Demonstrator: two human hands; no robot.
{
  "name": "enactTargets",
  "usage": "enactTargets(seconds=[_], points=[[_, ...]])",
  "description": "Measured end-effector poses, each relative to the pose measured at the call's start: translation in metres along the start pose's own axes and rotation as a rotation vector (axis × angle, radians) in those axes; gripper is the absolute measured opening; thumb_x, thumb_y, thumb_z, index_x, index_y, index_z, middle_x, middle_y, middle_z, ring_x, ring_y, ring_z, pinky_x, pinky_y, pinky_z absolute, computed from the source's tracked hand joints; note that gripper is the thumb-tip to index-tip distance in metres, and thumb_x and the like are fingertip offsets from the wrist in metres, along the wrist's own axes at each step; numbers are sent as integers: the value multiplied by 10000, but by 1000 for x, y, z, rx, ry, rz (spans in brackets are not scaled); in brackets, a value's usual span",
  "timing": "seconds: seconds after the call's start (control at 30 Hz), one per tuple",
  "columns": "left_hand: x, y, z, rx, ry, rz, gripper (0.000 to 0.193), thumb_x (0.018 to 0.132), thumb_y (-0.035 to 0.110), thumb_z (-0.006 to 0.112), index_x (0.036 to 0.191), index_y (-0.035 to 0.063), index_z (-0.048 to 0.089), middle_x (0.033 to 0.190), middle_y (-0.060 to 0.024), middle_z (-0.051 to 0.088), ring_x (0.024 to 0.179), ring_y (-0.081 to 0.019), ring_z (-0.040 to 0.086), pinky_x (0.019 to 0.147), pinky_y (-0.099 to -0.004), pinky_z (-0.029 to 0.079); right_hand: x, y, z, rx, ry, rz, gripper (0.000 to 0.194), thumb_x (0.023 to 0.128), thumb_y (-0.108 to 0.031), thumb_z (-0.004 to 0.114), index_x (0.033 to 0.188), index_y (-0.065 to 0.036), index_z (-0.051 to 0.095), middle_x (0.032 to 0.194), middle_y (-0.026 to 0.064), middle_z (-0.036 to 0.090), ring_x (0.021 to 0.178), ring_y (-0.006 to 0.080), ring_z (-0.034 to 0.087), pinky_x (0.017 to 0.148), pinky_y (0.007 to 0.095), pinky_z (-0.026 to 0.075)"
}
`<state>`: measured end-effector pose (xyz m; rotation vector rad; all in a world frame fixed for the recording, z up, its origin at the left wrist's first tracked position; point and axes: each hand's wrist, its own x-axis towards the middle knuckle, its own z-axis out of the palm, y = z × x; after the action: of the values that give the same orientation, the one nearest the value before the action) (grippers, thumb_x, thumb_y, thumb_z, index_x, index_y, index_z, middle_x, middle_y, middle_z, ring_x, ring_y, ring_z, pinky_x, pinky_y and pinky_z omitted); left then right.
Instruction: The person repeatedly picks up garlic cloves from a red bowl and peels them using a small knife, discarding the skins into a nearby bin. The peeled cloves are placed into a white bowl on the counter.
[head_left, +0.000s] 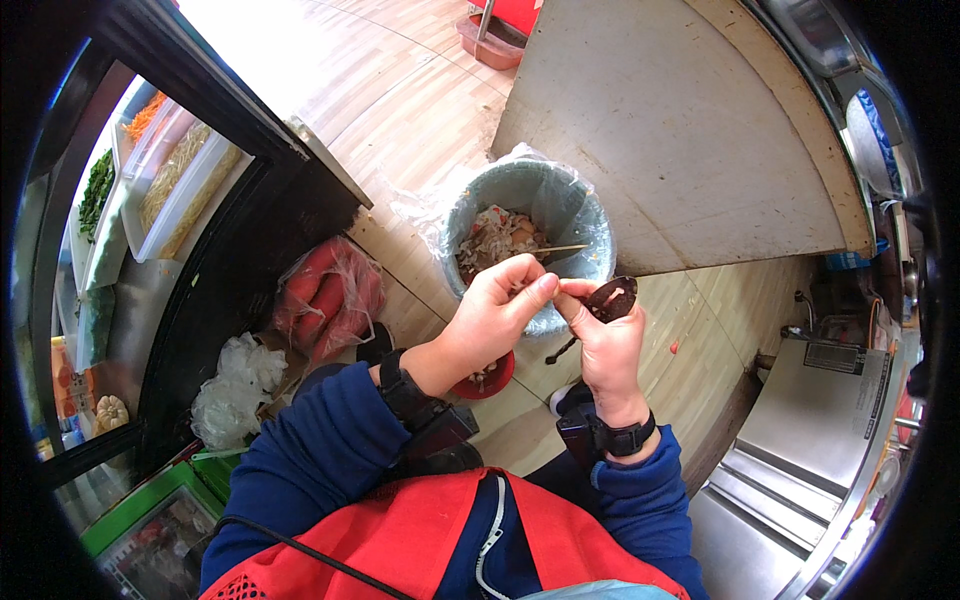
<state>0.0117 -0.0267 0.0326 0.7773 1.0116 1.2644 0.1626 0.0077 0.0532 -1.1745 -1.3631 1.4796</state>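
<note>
My left hand (502, 307) and my right hand (609, 334) meet at the fingertips over the near rim of a lined waste bin (604, 225). Pinched between them is a small pale piece, too small to name. My right hand also holds a dark spoon-shaped tool (613, 298), its bowl upward beside the fingers and its dark twisted handle pointing down to the left. A pale scrap sticks to the bowl. Inside the bin lie peelings and shells (499, 236) with a thin wooden stick (564, 248). Partly hidden below my left wrist is a red bowl (491, 384) with small pale pieces.
A clear bag of red sausage-like items (330, 292) and crumpled plastic bags (238, 386) lie to the left. A glass-fronted case (142, 300) holds tubs of shredded vegetables. Beyond the bin, a pale panel (675, 135) stands at the right; metal equipment (810, 420) stands lower right.
</note>
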Motion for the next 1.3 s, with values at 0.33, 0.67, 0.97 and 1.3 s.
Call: enactTargets(seconds=[0.33,0.67,0.97,1.3], points=[[-1,-3,3,130,114,-40,160,994,152,501,906,24,537,765,8,532,691,-65,471,606,-233,402,2,5,-2,337,-49,188,193,835,-71,737,1011,-17,681,875,-1,690,634,23,499,555,168,361],[1,-3,2,188,16,113,175,998,128,501,863,17,500,796,4,536,763,-73,456,680,-251,425,-1,3,2,14,-13,12,197,841,-77,736,1009,19,701,939,54,707,834,97,623,767,240,499],[-3,3,5,86,25,71,158,1005,119,469,888,14,486,800,-15,549,752,-91,469,675,-266,429,-3,12,3,126,-18,59,198,870,-83,707,1041,15,690,931,50,700,795,95,615,730,233,494],[-1,-7,5,14,26,19,183,1005,167,486,889,25,495,771,3,492,736,-83,430,642,-255,405,-1,11,4,278,4,149,187,871,-91,706,1035,-2,690,856,12,667,649,44,516,569,202,407]])
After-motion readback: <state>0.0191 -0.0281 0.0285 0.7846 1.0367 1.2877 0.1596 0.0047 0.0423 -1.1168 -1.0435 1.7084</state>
